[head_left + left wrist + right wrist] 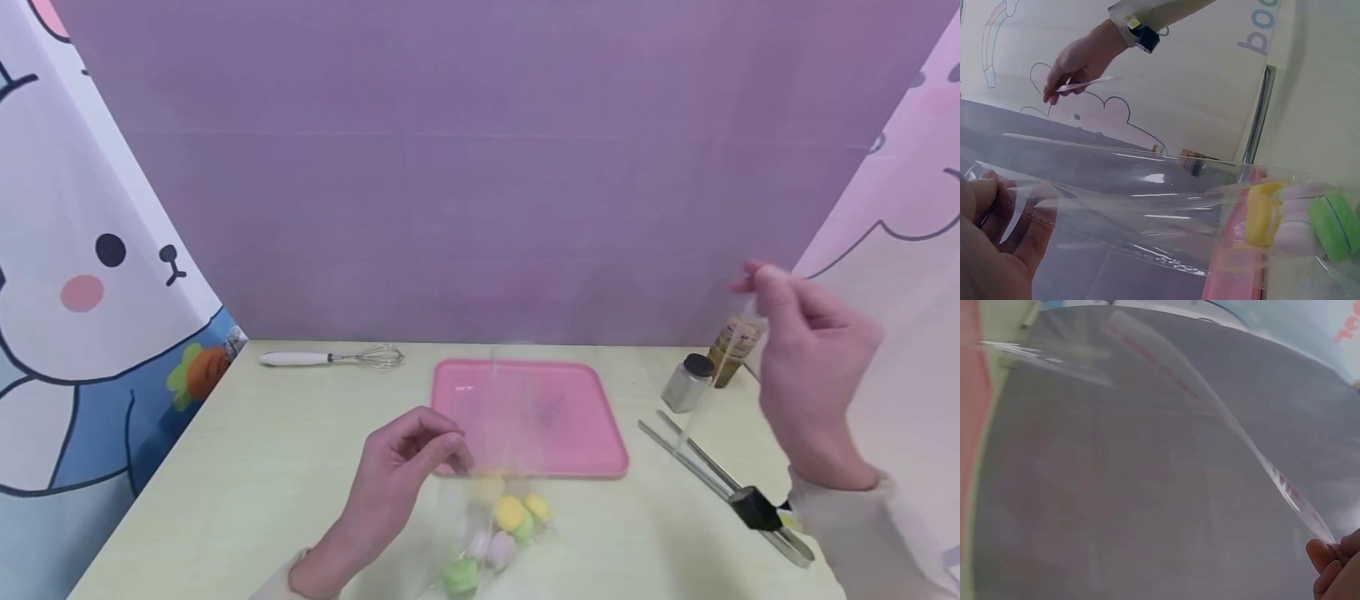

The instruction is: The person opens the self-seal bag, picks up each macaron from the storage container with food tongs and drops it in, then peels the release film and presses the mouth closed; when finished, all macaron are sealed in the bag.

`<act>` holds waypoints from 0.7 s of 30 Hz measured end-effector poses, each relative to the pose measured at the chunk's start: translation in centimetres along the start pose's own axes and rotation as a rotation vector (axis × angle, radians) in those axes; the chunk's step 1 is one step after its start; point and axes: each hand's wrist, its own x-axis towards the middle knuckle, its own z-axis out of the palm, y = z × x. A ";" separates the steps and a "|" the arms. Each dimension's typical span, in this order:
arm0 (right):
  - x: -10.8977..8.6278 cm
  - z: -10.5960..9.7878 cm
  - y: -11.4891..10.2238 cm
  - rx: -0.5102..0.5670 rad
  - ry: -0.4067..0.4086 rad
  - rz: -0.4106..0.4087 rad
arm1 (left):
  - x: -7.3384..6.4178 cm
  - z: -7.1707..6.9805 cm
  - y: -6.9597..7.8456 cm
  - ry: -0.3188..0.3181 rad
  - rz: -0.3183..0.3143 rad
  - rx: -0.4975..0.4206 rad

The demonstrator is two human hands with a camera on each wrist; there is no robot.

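A clear plastic bag (1147, 206) with several macarons (510, 513) in yellow, green and pale purple at its bottom hangs from my left hand (405, 467). My left thumb and fingers grip the bag by its top edge. Raised at the right, my right hand (806, 358) pinches one end of a thin see-through strip (1219, 409). Faint reddish print runs along that strip in the right wrist view. The strip is apart from the bag, its free end trailing downward in the head view.
Behind the bag lies a pink tray (592, 425). Metal tongs (701, 475) rest on the right, beneath my right forearm. A black-lidded jar (684, 387) and a brown-labelled bottle (729, 354) stand at the back right. A white-handled whisk (300, 358) lies at the back left.
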 end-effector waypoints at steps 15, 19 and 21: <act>-5.6 -4.5 11.3 -0.796 -0.707 0.350 | 0.1 0.0 -0.1 0.004 0.009 -0.019; -6.4 -5.8 13.5 -0.838 -0.810 0.396 | 0.1 0.1 -0.1 0.002 0.025 -0.018; -6.6 -6.3 14.4 -0.846 -0.831 0.429 | 0.0 0.1 -0.1 0.005 0.025 -0.018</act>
